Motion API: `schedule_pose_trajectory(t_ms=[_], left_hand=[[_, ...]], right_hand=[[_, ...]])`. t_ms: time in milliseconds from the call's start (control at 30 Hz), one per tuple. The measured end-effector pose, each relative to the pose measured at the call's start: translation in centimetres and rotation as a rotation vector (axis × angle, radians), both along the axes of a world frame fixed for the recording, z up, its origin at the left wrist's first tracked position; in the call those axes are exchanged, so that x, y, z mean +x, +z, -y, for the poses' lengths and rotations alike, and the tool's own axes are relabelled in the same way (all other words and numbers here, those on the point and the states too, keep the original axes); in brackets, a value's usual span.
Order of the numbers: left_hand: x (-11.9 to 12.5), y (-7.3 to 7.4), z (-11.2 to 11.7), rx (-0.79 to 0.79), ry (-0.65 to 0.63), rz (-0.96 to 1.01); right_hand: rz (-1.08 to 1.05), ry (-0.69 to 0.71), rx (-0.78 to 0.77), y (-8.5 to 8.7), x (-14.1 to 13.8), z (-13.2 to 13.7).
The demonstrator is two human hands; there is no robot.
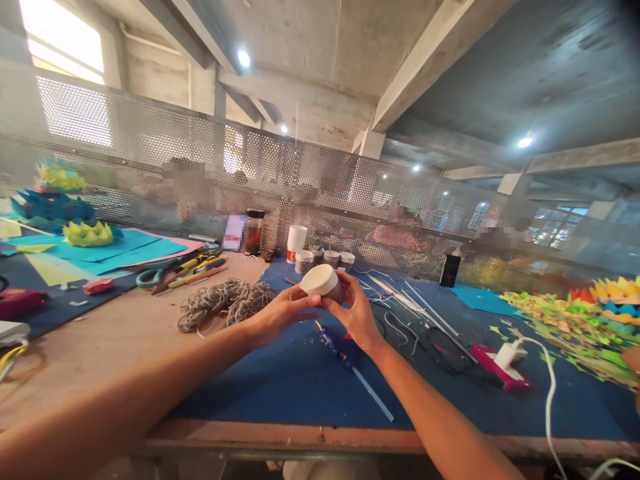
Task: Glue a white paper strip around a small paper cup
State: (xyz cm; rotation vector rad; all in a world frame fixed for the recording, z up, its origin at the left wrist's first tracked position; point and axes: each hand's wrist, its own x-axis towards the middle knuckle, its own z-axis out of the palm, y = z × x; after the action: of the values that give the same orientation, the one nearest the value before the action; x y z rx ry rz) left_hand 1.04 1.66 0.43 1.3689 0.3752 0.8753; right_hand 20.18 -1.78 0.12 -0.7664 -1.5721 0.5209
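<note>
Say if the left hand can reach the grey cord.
Probably yes: nothing visible stands between the left hand and the grey cord, but it would first release the white-topped container.

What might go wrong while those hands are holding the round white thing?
The blue glue gun lies close by the left hand and right hand; if its tip is hot, which I can't tell, a finger might get burned.
The white-topped container is held up by the fingers, so it could slip and drop.
The white cable hangs over the table's front edge, so an arm might snag it.
</note>
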Motion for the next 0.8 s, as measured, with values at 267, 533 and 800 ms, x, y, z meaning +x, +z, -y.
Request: schedule_pose_trajectory(t_ms=[267,533,800], left_hand=[[0.1,0.0,0.2,0.068,0.052,0.111],[0.9,0.0,0.9,0.200,0.102,0.125],[-0.3,0.7,-0.4,0.072,0.078,0.166]], right_hand=[[0.100,-0.212,0.158,-1.0,-0.4,-0.1],[0.267,-0.342,0.322,-1.0,-0.7,0.5],[0.362,-0.253,0.239,1.3,0.2,1.7]])
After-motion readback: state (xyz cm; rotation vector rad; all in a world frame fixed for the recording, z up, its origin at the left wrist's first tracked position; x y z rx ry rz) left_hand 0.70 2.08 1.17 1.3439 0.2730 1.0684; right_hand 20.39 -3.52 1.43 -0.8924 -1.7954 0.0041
